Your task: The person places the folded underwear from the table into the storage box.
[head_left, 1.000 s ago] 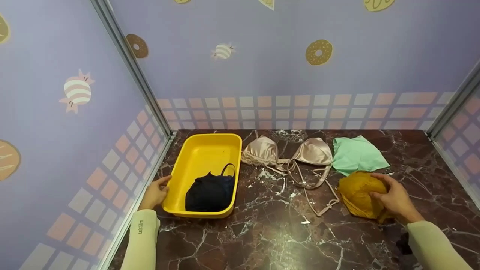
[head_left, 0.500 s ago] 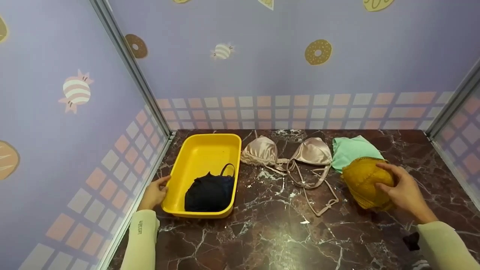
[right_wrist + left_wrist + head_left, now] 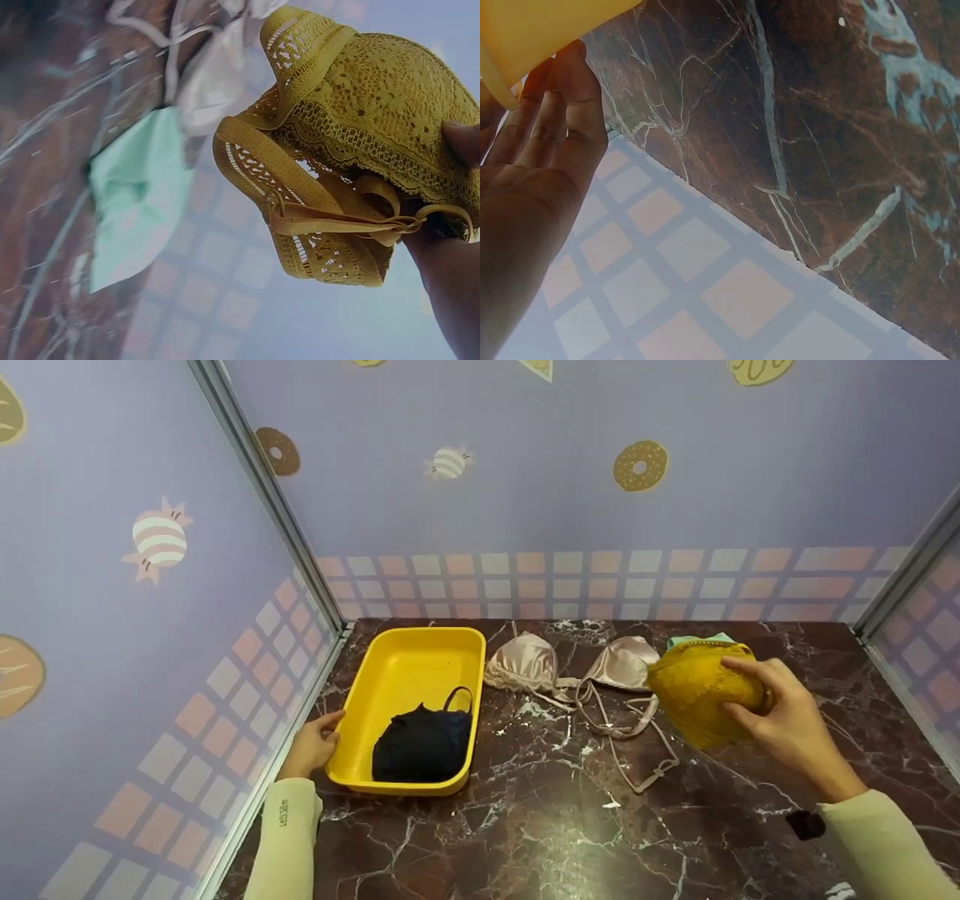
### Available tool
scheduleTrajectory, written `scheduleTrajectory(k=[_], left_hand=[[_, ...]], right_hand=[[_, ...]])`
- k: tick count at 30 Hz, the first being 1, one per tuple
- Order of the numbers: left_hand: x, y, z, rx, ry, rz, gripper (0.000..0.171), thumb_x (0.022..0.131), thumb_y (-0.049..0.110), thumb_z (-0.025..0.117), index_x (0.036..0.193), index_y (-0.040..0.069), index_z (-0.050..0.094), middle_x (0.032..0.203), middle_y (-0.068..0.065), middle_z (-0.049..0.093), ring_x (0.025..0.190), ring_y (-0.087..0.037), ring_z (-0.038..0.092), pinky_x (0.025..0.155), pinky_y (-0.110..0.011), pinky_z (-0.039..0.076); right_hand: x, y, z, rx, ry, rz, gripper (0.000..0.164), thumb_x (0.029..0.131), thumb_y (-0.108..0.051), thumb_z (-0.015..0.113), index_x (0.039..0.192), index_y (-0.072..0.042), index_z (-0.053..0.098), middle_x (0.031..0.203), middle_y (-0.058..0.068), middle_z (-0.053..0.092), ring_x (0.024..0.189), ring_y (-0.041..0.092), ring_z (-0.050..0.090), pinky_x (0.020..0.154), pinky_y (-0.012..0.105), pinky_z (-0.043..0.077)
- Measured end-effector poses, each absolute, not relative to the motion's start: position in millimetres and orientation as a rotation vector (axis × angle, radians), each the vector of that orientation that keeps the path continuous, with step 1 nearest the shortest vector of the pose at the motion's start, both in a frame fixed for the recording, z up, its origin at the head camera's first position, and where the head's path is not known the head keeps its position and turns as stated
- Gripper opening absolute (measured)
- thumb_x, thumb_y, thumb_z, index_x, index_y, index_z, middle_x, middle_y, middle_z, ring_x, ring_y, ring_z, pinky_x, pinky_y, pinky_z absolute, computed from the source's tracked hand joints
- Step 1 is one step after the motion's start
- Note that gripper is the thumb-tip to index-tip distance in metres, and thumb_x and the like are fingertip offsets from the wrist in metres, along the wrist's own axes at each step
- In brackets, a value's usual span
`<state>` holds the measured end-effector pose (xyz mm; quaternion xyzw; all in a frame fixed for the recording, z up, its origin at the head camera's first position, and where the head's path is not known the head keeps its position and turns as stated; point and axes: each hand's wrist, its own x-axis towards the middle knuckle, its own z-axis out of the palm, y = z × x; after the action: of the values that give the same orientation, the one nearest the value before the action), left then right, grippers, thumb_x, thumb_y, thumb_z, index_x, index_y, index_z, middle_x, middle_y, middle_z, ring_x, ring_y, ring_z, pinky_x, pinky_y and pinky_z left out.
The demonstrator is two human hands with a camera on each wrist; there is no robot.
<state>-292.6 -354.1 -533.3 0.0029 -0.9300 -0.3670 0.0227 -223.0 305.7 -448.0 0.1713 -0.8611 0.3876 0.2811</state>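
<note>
While the right hand (image 3: 784, 720) pinches a gold lace bra (image 3: 701, 694) between its thumb and fingers, up above the worktop (image 3: 540, 832), the left hand (image 3: 309, 748) touches the outer side of a yellow tub (image 3: 401, 671) with its fingers almost straight. A black bra (image 3: 420, 746) sits in the near part of the tub. A shiny pink bra (image 3: 622, 666) with 2 cups lies between the tub and a green cloth (image 3: 142, 199). In the head view, the gold lace bra hides most of that cloth.
</note>
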Motion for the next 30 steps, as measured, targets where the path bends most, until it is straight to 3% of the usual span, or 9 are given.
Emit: scheduleTrajectory(k=[3, 9, 12, 18, 22, 27, 30], left_hand=[[-293, -353, -533, 0.016, -2.884, -1.138, 0.045, 0.090, -0.008, 0.047, 0.134, -0.004, 0.050, 0.107, -0.025, 0.060, 0.086, -0.030, 0.059, 0.062, -0.030, 0.045], [-293, -352, -533, 0.024, -2.895, -1.110, 0.044, 0.090, -0.007, 0.048, 0.134, -0.003, 0.050, 0.107, -0.025, 0.060, 0.083, -0.029, 0.058, 0.062, -0.031, 0.045], [-293, -353, -533, 0.030, -2.898, -1.096, 0.044, 0.091, -0.006, 0.049, 0.134, -0.003, 0.050, 0.108, -0.024, 0.060, 0.082, -0.028, 0.058, 0.063, -0.030, 0.046], [-292, -355, -533, 0.032, -2.884, -1.114, 0.043, 0.091, -0.006, 0.049, 0.134, -0.003, 0.050, 0.109, -0.025, 0.060, 0.085, -0.029, 0.059, 0.063, -0.029, 0.046], [-292, -355, -533, 0.023, -2.874, -1.095, 0.043, 0.091, -0.007, 0.050, 0.133, -0.003, 0.051, 0.109, -0.025, 0.061, 0.088, -0.031, 0.060, 0.067, -0.033, 0.048], [-290, -352, -534, 0.029, -2.898, -1.039, 0.043, 0.091, -0.005, 0.051, 0.134, -0.002, 0.051, 0.110, -0.024, 0.061, 0.095, -0.034, 0.061, 0.076, -0.040, 0.049], [-290, -350, -534, 0.029, -2.908, -1.018, 0.043, 0.091, -0.003, 0.052, 0.134, 0.000, 0.052, 0.108, -0.023, 0.062, 0.090, -0.032, 0.060, 0.074, -0.040, 0.048]], right_hand=[[-222, 292, -438, 0.496, -2.291, 1.049, 0.066, 0.063, 0.018, 0.077, 0.122, -0.009, 0.064, 0.098, 0.006, 0.053, 0.084, 0.011, 0.044, 0.071, 0.016, 0.034], [-206, 257, -404, 0.569, -2.241, 1.068, 0.060, 0.062, 0.025, 0.073, 0.117, 0.004, 0.063, 0.091, 0.012, 0.049, 0.070, 0.015, 0.041, 0.059, 0.017, 0.034], [-210, 255, -406, 0.588, -2.235, 1.066, 0.063, 0.062, 0.024, 0.074, 0.119, 0.000, 0.064, 0.092, 0.009, 0.049, 0.067, 0.015, 0.038, 0.055, 0.019, 0.033], [-218, 254, -413, 0.645, -2.231, 1.067, 0.067, 0.064, 0.018, 0.077, 0.124, -0.009, 0.063, 0.096, 0.004, 0.048, 0.069, 0.012, 0.039, 0.055, 0.019, 0.034], [-218, 241, -409, 0.683, -2.192, 1.085, 0.065, 0.063, 0.019, 0.077, 0.122, -0.005, 0.063, 0.096, 0.006, 0.050, 0.076, 0.013, 0.040, 0.061, 0.019, 0.034], [-213, 215, -395, 0.723, -2.139, 1.176, 0.060, 0.064, 0.023, 0.073, 0.120, 0.003, 0.062, 0.096, 0.013, 0.050, 0.073, 0.016, 0.040, 0.058, 0.021, 0.035], [-211, 199, -388, 0.741, -2.124, 1.226, 0.058, 0.064, 0.024, 0.072, 0.118, 0.006, 0.061, 0.097, 0.016, 0.050, 0.076, 0.017, 0.044, 0.061, 0.019, 0.040]])
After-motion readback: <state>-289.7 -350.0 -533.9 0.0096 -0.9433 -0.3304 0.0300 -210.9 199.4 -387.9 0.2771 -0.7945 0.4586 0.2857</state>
